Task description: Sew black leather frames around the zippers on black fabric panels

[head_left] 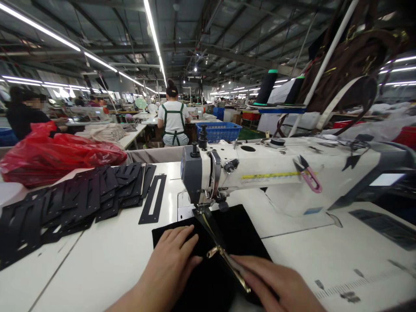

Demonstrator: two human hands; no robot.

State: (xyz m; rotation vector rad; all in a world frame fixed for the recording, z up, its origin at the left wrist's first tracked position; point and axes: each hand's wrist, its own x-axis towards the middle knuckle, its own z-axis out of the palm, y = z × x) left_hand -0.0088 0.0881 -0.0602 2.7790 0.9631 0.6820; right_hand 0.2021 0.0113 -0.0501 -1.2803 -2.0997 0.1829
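Note:
A black fabric panel (pixel 250 225) lies on the sewing machine bed, with a gold-toothed zipper (pixel 238 279) running from under the presser foot (pixel 203 208) toward me. A gold zipper pull (pixel 212 252) sticks out to the left, midway along it. My left hand (pixel 172 255) rests flat on the panel left of the zipper, fingers stretched out. On the other side, my right hand (pixel 276 277) is closed around a slim grey metal tool (pixel 236 265), perhaps tweezers, whose tip lies along the zipper by the pull. My right fingertips are partly hidden.
The white sewing machine (pixel 279 167) stands ahead, with pink-handled thread snips (pixel 310 173) on its arm. Black slotted pieces (pixel 87 195) are heaped at left, one single piece (pixel 153 199) beside them. Beyond are a red plastic bag (pixel 58 151), a blue basket (pixel 217 131) and other people.

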